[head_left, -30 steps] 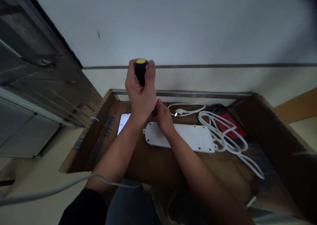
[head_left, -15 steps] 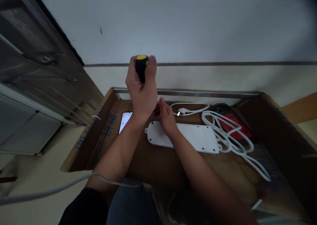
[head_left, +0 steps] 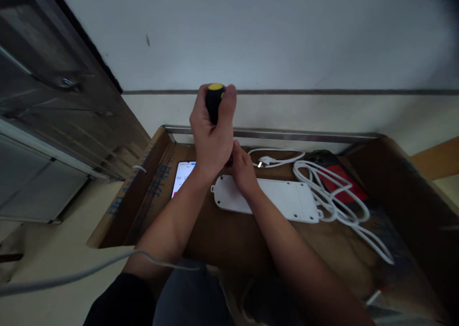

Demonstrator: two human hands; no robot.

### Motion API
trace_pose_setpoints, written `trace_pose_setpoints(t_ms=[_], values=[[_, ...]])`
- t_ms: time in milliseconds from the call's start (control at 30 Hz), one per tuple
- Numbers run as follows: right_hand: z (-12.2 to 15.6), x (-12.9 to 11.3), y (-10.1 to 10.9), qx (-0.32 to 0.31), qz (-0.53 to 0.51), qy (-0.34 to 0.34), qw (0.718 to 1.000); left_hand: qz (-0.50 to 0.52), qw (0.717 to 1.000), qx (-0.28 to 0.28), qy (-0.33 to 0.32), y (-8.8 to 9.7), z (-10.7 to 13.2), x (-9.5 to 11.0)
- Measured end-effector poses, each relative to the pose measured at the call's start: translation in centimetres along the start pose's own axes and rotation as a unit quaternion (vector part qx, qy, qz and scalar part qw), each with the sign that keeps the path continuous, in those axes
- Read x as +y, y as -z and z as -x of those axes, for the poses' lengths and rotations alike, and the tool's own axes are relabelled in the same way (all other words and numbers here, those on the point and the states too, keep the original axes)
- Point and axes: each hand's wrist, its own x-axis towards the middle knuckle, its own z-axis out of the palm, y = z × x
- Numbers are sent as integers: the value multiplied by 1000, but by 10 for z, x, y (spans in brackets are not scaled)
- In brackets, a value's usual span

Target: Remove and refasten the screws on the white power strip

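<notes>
Nearest the camera, a pale cable (head_left: 46,284) enters from the lower left and crosses in front of the left forearm, over a black sleeve (head_left: 120,302) and a leg in grey-blue trousers (head_left: 190,295). Past the leg spreads a sheet of brown cardboard (head_left: 229,242) with raised sides, the left one marked in blue lettering; near its close right corner is a small white and red item (head_left: 373,297), too blurred to name. The white power strip (head_left: 283,197) lies on the cardboard, slightly aslant, the face with small dark holes turned up and a little loop at each end. The right hand (head_left: 244,173) reaches over the strip's left part, thumb up; its fingertips are hidden behind the left hand, so I cannot tell whether its grip is open or closed. Left of the strip, a lit phone (head_left: 182,177) lies partly hidden by the left forearm. To the right, a white cord (head_left: 335,215) sprawls in loose loops, some across a red and black object (head_left: 342,175). Behind the strip lies a white plug (head_left: 266,161) with metal prongs. The left hand (head_left: 211,137) is raised, its grip closed around an upright black and yellow handle (head_left: 214,105). Farther off are a metal rail (head_left: 287,135), the pale wall (head_left: 272,39) and, at left, a grey door (head_left: 39,63).
</notes>
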Motion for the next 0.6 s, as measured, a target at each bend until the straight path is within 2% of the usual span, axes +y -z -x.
trace_pose_setpoints(t_ms=[67,133,200,300,433,500,600], values=[[-1,1,-1,-3,1,0,1000,36,998,34,-26,-3,-1,3],[-2,3,-2,-5,0,1,1000,73,997,22,-19,-3,-5,4],[-3,5,-3,-5,0,2,1000,111,993,-22,24,0,-10,3],[-3,7,-4,-3,5,4,1000,172,969,-141,105,9,-15,4],[-2,9,0,5,22,10,1000,205,925,-288,136,16,-8,11],[-2,10,1,13,30,16,999,216,911,-321,143,17,-3,13],[-2,11,2,7,35,30,999,237,915,-297,133,18,-3,14]])
